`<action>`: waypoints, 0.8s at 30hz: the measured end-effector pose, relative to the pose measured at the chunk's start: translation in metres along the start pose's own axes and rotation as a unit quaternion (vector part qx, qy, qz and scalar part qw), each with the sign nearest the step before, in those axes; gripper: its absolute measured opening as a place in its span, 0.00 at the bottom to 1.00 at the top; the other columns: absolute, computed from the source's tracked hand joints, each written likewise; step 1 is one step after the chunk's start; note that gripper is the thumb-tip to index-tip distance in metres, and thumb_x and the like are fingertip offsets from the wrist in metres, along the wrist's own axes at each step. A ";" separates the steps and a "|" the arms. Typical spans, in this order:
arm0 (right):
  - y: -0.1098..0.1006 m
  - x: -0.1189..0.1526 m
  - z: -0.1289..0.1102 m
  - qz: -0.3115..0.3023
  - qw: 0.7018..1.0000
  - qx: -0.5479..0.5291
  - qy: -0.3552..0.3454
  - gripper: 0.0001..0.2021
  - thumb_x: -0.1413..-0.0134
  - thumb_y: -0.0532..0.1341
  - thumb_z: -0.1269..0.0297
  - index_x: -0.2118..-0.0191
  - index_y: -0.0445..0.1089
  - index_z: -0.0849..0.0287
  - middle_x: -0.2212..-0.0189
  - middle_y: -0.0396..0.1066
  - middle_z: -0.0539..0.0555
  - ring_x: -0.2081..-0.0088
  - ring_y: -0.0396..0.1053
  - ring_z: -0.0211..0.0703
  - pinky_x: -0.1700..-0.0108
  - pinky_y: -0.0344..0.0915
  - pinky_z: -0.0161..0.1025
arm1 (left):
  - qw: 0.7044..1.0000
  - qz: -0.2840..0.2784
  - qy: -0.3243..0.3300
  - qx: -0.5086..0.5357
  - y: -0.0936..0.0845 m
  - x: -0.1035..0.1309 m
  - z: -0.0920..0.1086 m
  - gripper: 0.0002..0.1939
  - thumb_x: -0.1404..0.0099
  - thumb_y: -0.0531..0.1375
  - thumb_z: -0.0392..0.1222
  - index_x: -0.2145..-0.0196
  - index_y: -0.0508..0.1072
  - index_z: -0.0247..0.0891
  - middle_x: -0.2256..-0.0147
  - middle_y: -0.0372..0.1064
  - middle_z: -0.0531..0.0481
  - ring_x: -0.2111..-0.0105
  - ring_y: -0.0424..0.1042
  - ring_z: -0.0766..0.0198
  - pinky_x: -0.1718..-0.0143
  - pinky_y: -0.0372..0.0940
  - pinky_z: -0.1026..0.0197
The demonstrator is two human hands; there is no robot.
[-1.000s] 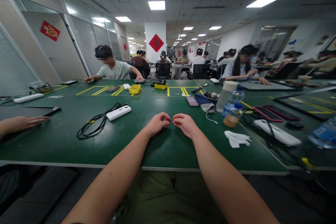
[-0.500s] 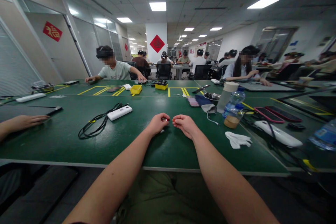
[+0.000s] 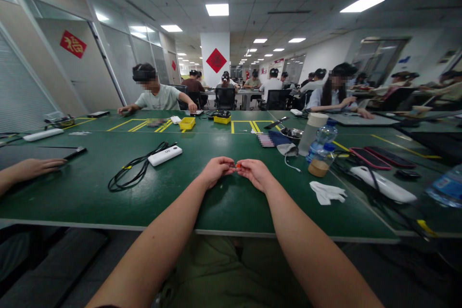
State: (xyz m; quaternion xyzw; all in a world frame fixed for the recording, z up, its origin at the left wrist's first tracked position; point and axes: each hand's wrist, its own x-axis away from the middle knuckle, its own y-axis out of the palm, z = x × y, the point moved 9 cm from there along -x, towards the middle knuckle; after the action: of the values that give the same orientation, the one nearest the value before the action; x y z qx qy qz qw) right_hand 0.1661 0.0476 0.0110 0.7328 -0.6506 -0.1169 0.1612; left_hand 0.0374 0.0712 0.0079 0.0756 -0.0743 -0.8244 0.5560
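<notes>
Just above the green table (image 3: 119, 207), my two hands meet fingertip to fingertip. My right hand (image 3: 253, 173) is closed in a pinch on a small orange-red piece (image 3: 238, 166), too small to name more exactly. My left hand (image 3: 217, 172) is also pinched, its fingertips against a tiny part that they mostly cover. The two parts are close together or touching; I cannot tell which. To the left of my hands lies a white power bank (image 3: 165, 155) beside a looped black cable (image 3: 130, 173).
On the right are a crumpled white cloth (image 3: 327, 193), plastic bottles (image 3: 321, 139), a grey-white tumbler (image 3: 313, 132), phones (image 3: 370, 158) and a white device (image 3: 382, 184). Yellow trays (image 3: 186, 123) stand further back. Another person's hand (image 3: 43, 168) rests on a laptop at left; people sit across the table.
My hands have come closer together, closing the gap between their fingertips. The red piece seen earlier in my left fingers is now mostly covered. The person across has drawn one hand back slightly.
</notes>
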 end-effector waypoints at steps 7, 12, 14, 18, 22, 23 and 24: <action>-0.001 -0.004 0.003 -0.013 1.000 -0.002 -0.005 0.03 0.55 0.62 0.73 0.71 0.73 0.64 0.74 0.74 0.57 0.72 0.72 0.40 0.64 0.70 0.39 | 0.999 -0.019 -0.032 0.003 0.004 0.002 -0.005 0.12 0.47 0.60 0.24 0.63 0.72 0.31 0.68 0.73 0.44 0.68 0.75 0.66 0.60 0.70 0.63; 0.001 -0.002 0.003 -0.015 1.000 0.001 0.000 0.04 0.56 0.62 0.73 0.71 0.74 0.64 0.75 0.74 0.57 0.71 0.72 0.41 0.63 0.70 0.39 | 1.000 -0.016 -0.013 -0.012 0.003 0.000 -0.004 0.11 0.47 0.59 0.23 0.66 0.73 0.31 0.68 0.74 0.46 0.68 0.74 0.67 0.59 0.69 0.63; 0.002 -0.001 0.003 -0.015 1.000 0.003 0.002 0.04 0.56 0.62 0.73 0.71 0.74 0.65 0.75 0.74 0.58 0.71 0.72 0.41 0.62 0.70 0.40 | 1.000 -0.007 -0.007 -0.012 0.000 0.000 -0.004 0.10 0.47 0.59 0.23 0.67 0.73 0.31 0.69 0.73 0.46 0.69 0.74 0.68 0.59 0.69 0.63; 0.002 -0.001 0.003 -0.019 1.000 0.005 0.000 0.04 0.56 0.63 0.73 0.70 0.73 0.65 0.73 0.75 0.58 0.70 0.73 0.41 0.61 0.70 0.40 | 1.000 -0.006 -0.012 0.020 0.000 0.000 -0.004 0.08 0.47 0.59 0.24 0.68 0.73 0.30 0.69 0.73 0.45 0.67 0.75 0.65 0.57 0.69 0.61; 0.003 -0.001 0.003 -0.025 1.000 0.011 -0.002 0.04 0.56 0.63 0.72 0.70 0.73 0.64 0.72 0.75 0.58 0.69 0.73 0.42 0.62 0.69 0.39 | 0.999 -0.017 -0.020 0.042 0.002 0.001 -0.004 0.07 0.45 0.59 0.25 0.68 0.73 0.30 0.67 0.73 0.43 0.64 0.75 0.63 0.57 0.69 0.61; 0.003 -0.001 0.002 -0.028 1.000 0.014 -0.002 0.04 0.57 0.63 0.72 0.70 0.73 0.64 0.72 0.75 0.58 0.69 0.73 0.42 0.62 0.69 0.40 | 0.999 -0.017 -0.022 0.043 0.002 0.001 -0.004 0.07 0.45 0.59 0.26 0.68 0.73 0.30 0.66 0.73 0.43 0.64 0.75 0.63 0.57 0.69 0.61; 0.004 -0.001 0.002 -0.028 0.999 0.017 -0.003 0.04 0.57 0.64 0.72 0.70 0.73 0.64 0.72 0.75 0.58 0.69 0.73 0.42 0.62 0.69 0.40 | 0.999 -0.017 -0.024 0.043 0.001 0.001 -0.005 0.06 0.45 0.59 0.26 0.68 0.73 0.30 0.66 0.73 0.42 0.64 0.75 0.63 0.58 0.69 0.62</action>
State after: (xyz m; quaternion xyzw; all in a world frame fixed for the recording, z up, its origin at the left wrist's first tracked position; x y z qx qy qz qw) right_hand 0.1619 0.0477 0.0105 0.7533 -0.6319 -0.1124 0.1434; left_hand 0.0394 0.0699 0.0034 0.0807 -0.1222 -0.8315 0.5359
